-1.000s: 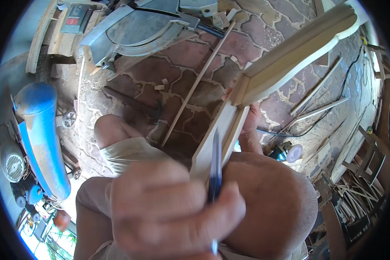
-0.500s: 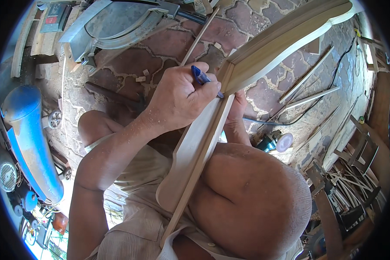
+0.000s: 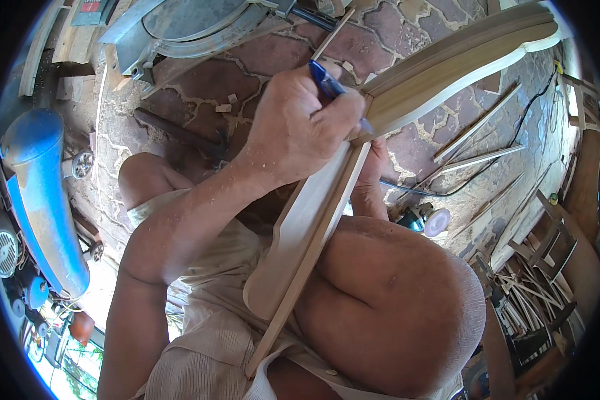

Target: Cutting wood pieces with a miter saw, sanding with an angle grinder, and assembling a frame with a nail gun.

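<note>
Across my thighs rests a pale wooden frame piece (image 3: 299, 230) with a scalloped side. At its upper end it meets a second moulded wooden length (image 3: 457, 87) that runs to the far right. My left hand (image 3: 297, 123) is closed around a blue pen (image 3: 327, 81), whose point slants down to the corner where the two lengths join. Beneath that corner, my right hand (image 3: 373, 167) supports the wood from behind. Its fingers are mostly hidden by the frame.
A grey metal machine with a round table (image 3: 203, 30) stands at the far left. A blue tank (image 3: 40, 200) is at the left. Beyond my knee lie a power tool with a round disc (image 3: 437, 222), wood strips (image 3: 480, 123) and a black cable. Scrap wood (image 3: 533, 303) is piled at right.
My left hand and the pen have shifted slightly up and to the right, over the corner joint. The view has tilted a little; my right hand stays under the wood.
</note>
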A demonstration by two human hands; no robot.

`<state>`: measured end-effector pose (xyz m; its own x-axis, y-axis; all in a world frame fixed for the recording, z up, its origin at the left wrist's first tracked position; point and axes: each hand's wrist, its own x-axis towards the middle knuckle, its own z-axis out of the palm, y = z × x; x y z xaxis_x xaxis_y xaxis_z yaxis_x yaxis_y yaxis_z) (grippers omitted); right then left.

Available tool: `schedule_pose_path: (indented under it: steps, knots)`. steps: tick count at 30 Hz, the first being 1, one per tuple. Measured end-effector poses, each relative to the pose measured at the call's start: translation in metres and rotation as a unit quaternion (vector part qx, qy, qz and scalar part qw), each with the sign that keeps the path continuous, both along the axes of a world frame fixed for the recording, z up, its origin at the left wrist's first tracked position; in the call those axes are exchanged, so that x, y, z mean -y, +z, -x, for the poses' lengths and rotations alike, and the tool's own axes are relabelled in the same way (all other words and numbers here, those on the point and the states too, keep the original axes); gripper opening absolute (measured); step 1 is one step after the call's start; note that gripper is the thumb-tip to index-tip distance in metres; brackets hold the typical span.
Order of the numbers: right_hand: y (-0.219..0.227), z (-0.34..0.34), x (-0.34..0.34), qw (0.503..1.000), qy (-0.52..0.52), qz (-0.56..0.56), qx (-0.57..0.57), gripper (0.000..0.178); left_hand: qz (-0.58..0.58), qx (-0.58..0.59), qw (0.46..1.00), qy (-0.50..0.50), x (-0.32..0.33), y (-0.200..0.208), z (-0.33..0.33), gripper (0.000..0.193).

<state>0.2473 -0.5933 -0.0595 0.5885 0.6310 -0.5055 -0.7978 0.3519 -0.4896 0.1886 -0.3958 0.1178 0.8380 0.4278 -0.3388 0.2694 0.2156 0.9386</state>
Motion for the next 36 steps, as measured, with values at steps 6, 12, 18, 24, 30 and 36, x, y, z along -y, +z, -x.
schedule_pose_path:
  steps: [6,12,18,24,30,36]
  knots:
    - [0.017,-0.001,-0.010,0.998,-0.022,-0.052,0.026,0.068,-0.093,-0.068,0.993,-0.027,0.007,-0.012,0.004,0.022]
    - [-0.004,-0.001,0.006,0.996,0.005,-0.077,-0.042,0.071,0.051,-0.016,0.998,0.035,0.012,-0.012,-0.005,0.021]
    - [0.018,0.002,-0.015,1.000,-0.006,-0.002,0.016,0.071,0.029,-0.026,0.999,0.030,0.001,-0.004,0.002,0.020]
    - [0.025,0.000,-0.015,0.999,-0.010,-0.009,0.031,0.067,-0.064,-0.076,0.994,-0.037,0.006,-0.014,0.004,0.020]
    - [-0.002,-0.006,-0.002,0.975,0.019,-0.209,-0.067,0.063,0.143,0.009,0.988,0.058,0.008,-0.005,-0.006,0.017]
    - [0.044,0.006,-0.005,0.999,0.018,-0.036,-0.019,0.053,-0.298,0.133,0.945,-0.006,-0.037,0.023,0.021,0.008]
